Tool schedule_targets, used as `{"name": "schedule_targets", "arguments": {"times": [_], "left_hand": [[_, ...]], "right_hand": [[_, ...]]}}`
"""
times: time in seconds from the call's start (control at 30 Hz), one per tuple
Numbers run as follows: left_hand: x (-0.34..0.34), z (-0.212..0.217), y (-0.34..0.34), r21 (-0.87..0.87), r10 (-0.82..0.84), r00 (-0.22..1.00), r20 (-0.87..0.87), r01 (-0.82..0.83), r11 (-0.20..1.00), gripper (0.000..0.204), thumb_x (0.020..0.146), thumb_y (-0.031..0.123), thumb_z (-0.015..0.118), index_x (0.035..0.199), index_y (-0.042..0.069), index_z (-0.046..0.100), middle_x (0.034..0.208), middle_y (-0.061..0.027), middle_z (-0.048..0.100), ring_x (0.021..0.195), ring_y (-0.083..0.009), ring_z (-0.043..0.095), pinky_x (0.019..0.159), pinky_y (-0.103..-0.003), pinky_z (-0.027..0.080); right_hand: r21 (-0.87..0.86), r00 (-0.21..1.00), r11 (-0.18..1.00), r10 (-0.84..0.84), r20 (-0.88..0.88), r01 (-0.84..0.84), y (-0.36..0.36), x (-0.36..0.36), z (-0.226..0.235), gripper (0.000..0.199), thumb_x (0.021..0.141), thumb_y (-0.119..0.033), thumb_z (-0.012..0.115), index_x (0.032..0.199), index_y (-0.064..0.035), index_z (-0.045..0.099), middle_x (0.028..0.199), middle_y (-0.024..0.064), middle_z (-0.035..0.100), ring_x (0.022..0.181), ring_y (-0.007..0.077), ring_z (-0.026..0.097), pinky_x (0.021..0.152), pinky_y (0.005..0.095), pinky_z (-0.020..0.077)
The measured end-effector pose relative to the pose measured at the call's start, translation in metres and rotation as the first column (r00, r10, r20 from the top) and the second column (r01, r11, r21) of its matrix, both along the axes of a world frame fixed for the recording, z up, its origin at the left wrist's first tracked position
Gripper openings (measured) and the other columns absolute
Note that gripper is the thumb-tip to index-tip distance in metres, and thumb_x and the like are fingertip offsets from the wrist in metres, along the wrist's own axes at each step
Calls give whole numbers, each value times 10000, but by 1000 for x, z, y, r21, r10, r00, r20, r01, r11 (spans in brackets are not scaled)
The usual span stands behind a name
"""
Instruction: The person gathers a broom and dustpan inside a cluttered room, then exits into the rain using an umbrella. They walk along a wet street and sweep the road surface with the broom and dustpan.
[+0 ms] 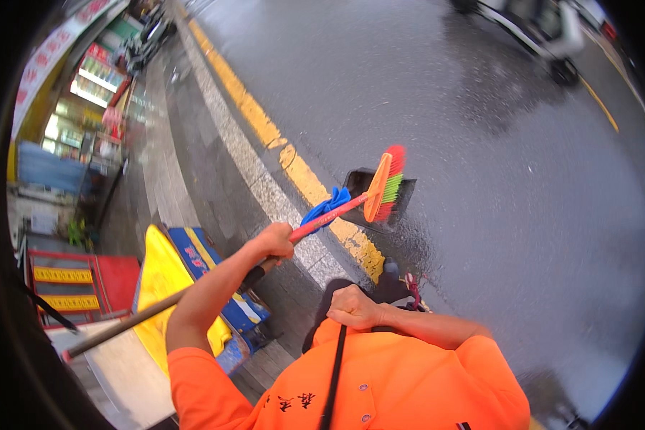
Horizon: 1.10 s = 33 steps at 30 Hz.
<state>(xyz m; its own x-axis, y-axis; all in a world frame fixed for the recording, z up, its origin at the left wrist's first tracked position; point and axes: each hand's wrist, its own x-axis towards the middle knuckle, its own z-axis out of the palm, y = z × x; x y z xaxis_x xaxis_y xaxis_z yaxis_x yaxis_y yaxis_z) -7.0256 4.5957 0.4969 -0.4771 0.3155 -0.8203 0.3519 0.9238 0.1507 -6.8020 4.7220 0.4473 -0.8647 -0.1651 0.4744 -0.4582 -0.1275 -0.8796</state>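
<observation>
My left hand (pixel 274 240) is closed round the long handle of a broom (pixel 330 215). The handle runs back past my left forearm to a red tip. Its orange head with red and green bristles is in front of a black dustpan (pixel 358 180) on the wet road. A blue cloth (pixel 327 206) hangs at the handle, just ahead of my left hand. My right hand (pixel 355 308) is closed in a fist close to my orange shirt. A thin black strip (pixel 335 373) runs from it down across the shirt; what the fingers grip is hidden.
A yellow line (pixel 247 107) and a pale stone kerb (pixel 254 168) edge the road. At left stand a yellow-covered blue box (pixel 158 265), a red panel (pixel 118 279) and shopfronts. A white vehicle (pixel 545 32) is at the upper right, with parked scooters (pixel 145 46) at the upper left.
</observation>
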Motion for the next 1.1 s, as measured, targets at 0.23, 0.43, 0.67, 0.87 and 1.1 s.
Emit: {"name": "schedule_targets", "arguments": {"times": [0.23, 0.43, 0.67, 0.87, 1.1], "left_hand": [[-177, -13, 12, 52, 30, 998, 57, -33, 998, 255, 611, 78, 674, 839, -35, 670, 724, -215, 655, 614, -286, 672, 568, -382, 540], [-386, -34, -4, 73, -91, 996, 19, 89, 993, 292, 596, 103, 651, 857, -28, 676, 767, -217, 660, 749, -313, 670, 671, -382, 532], [-611, 44, 42, 10, -42, 994, 100, 41, 999, 242, 566, 86, 676, 764, -51, 659, 687, -187, 646, 589, -293, 661, 459, -389, 515], [-819, 3, 85, 69, -115, 987, 111, 108, 992, 235, 563, 102, 679, 733, -58, 657, 673, -177, 643, 574, -288, 653, 451, -393, 511], [-1018, 11, 109, 44, -198, 978, 60, 195, 980, 156, 528, 69, 654, 663, -10, 659, 646, -173, 631, 551, -285, 635, 445, -388, 490]], "right_hand": [[-78, 988, 985, 154, 2, -153, 32, -197, -32, 245, 742, -23, 551, 524, -12, 439, 505, 102, 463, 470, 287, 482, 481, 388, 381], [-27, 943, 954, 299, 143, -298, 38, -426, -37, 182, 759, -38, 558, 596, 7, 490, 569, 108, 501, 523, 268, 513, 508, 358, 403], [156, 938, 973, 113, 327, -171, 59, -675, 15, 62, 803, -28, 612, 834, 24, 598, 785, 70, 623, 702, 130, 599, 642, 252, 479], [222, 960, 968, 55, 274, -119, 83, -897, -4, 218, 711, 21, 681, 895, 11, 565, 841, 90, 589, 709, 161, 596, 630, 266, 496], [521, 911, 758, -396, -111, 393, 78, -1103, 27, 531, 600, -62, 785, 1026, -18, 471, 990, 165, 523, 891, 341, 551, 751, 403, 455]]}}
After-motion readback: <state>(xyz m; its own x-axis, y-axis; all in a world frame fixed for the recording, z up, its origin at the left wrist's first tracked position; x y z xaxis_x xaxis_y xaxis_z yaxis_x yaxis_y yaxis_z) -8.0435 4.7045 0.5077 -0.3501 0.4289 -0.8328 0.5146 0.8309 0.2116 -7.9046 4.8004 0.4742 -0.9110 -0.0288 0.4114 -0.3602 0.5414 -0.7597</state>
